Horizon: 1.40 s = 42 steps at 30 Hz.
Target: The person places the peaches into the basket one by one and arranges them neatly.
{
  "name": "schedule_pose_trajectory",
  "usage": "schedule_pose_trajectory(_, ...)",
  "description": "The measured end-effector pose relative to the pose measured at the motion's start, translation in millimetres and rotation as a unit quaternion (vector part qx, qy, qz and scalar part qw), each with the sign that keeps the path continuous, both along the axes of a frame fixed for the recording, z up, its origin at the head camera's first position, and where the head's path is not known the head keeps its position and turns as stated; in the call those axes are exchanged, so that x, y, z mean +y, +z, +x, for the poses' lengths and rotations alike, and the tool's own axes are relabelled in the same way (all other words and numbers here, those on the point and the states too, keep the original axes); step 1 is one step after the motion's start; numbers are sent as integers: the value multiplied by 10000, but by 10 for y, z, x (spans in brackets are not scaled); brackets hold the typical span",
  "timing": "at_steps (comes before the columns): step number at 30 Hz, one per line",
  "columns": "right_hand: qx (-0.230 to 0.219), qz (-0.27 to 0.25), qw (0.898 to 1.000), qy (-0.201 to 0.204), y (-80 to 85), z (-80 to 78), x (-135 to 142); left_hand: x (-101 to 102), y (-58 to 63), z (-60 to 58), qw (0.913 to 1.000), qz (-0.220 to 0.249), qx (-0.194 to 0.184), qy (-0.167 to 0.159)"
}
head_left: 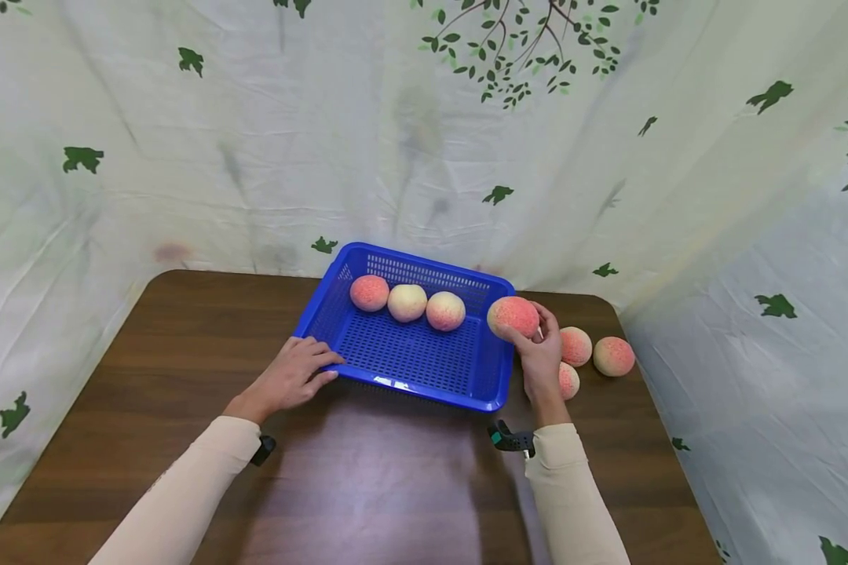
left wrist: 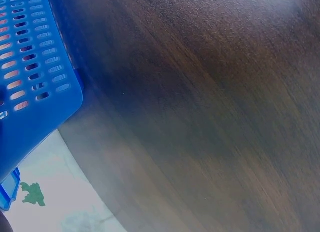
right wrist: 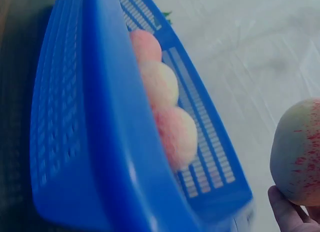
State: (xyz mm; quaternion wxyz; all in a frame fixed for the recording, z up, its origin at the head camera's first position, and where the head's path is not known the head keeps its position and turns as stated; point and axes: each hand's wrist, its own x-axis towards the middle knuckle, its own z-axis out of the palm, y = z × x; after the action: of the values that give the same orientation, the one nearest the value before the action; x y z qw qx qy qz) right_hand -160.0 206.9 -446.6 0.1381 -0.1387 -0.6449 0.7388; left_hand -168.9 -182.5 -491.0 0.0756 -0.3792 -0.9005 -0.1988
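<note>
A blue plastic basket [head_left: 410, 384] with slotted walls stands on the table. Inside it three peaches lie in a row: a redder one [head_left: 369, 293] at the left, a paler one [head_left: 406, 303] and another [head_left: 446, 311]. My left hand [head_left: 293, 373] holds the basket's front left corner, fingers over the rim and thumb at the outer side. Over the right rim, my right hand [head_left: 541, 357] grips a pink peach [head_left: 512, 315] between thumb and fingers. That peach [right wrist: 300, 154] also shows at the right wrist view's edge, apart from the basket.
Right of the basket, three more peaches lie on the brown wooden table [head_left: 396, 486]: one [head_left: 614, 356] farthest right, one [head_left: 575, 346] nearer, and one [head_left: 568, 380] partly behind the right hand. A leaf-printed white cloth [head_left: 367, 157] hangs behind the table and along its sides.
</note>
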Motion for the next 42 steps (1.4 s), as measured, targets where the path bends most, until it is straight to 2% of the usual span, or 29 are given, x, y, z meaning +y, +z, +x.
schedule_pose_trajectory(7,46,183,9992,341,-36,-137,-287,-6,-3,2,10000,-51,-56,46)
schedule_pose_trajectory(17,259,390,9979,456,-51,-285,-736,-6,-18,3,9999,66,120,-14)
schedule_pose_trajectory(29,-121,261,9992,260,-105,-489,-1235,-14,-34,-7,9997,119,206,-32)
schedule_pose_trajectory(37,-515,398,9954,709,-185,-602,-1557,-20,-58,-23,9983,319,457,-142)
schedule_pose_trajectory(42,-610,565,9939,725,-290,-649,-1731,-22,-58,-19,9983,317,468,-158)
